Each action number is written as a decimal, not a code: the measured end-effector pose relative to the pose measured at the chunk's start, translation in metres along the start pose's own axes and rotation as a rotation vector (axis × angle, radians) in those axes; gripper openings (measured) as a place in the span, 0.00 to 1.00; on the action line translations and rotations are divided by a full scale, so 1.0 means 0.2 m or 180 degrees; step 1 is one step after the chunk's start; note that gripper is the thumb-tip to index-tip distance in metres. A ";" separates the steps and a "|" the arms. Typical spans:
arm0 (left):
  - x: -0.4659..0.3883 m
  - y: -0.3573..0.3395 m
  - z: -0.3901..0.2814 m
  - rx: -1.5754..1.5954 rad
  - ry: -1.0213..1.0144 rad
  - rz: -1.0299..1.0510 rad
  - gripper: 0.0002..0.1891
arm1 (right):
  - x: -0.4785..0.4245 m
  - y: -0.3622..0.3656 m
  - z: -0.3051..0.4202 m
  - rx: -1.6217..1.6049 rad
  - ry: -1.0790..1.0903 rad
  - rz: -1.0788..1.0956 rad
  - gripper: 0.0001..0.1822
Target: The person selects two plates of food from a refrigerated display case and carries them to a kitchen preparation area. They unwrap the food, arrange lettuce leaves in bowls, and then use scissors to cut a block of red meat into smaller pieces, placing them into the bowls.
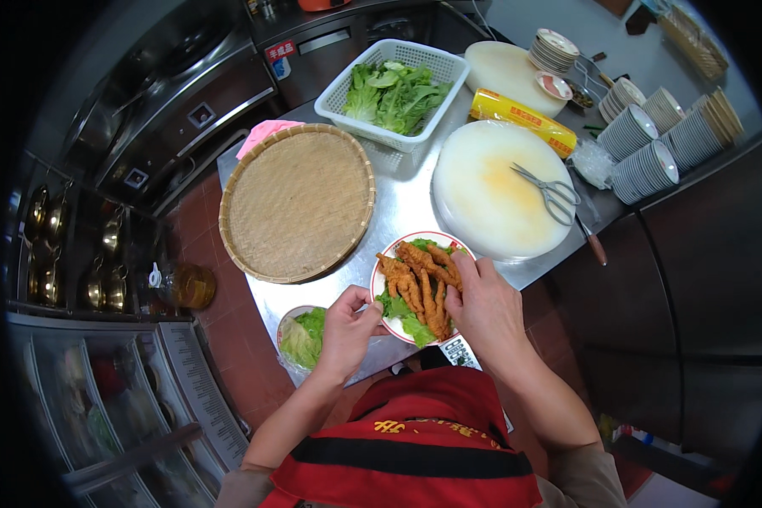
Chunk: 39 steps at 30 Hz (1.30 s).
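My left hand pinches the left rim of a white plate with a red edge, at the near edge of the metal table. Several battered, deep-fried pieces that look like chicken feet lie on it over green lettuce leaves. From the right, my right hand reaches over the rim, its thumb and forefinger around the rightmost fried piece; its other fingers are partly hidden. Beside my left hand, a small dish of lettuce with plastic film around it sits at the table's corner.
A round woven bamboo tray covers the table's left side. Behind is a white plastic basket of lettuce. Scissors lie on a thick round cutting board, near a yellow cling-film box, a wooden-handled knife and stacked dishes.
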State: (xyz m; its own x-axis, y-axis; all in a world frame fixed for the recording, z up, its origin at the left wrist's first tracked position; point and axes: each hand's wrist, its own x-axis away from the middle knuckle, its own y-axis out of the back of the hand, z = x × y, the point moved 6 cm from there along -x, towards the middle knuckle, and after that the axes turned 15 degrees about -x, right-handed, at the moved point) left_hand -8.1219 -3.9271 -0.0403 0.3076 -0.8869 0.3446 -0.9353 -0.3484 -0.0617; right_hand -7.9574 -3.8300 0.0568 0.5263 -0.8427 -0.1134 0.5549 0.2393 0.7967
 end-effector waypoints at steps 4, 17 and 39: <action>-0.03 -0.03 0.07 -0.0024 0.0164 -0.0064 0.01 | 0.03 0.00 -0.06 0.0113 -0.0337 0.0101 0.19; -0.17 -0.11 0.12 -0.0062 0.0090 -0.0073 0.01 | 0.07 0.02 -0.18 -0.0391 -0.0734 -0.0122 0.16; -1.49 -0.84 -0.13 -0.0177 0.0189 0.0296 0.03 | -0.48 0.20 -1.64 -0.0018 0.0884 0.0928 0.24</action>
State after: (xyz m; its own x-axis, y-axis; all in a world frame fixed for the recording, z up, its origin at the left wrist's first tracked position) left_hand -8.0606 -3.5959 -0.1074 0.2097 -0.8946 0.3946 -0.9681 -0.2466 -0.0446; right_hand -7.7754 -3.5808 -0.0958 0.8158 -0.5770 -0.0399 0.3598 0.4523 0.8161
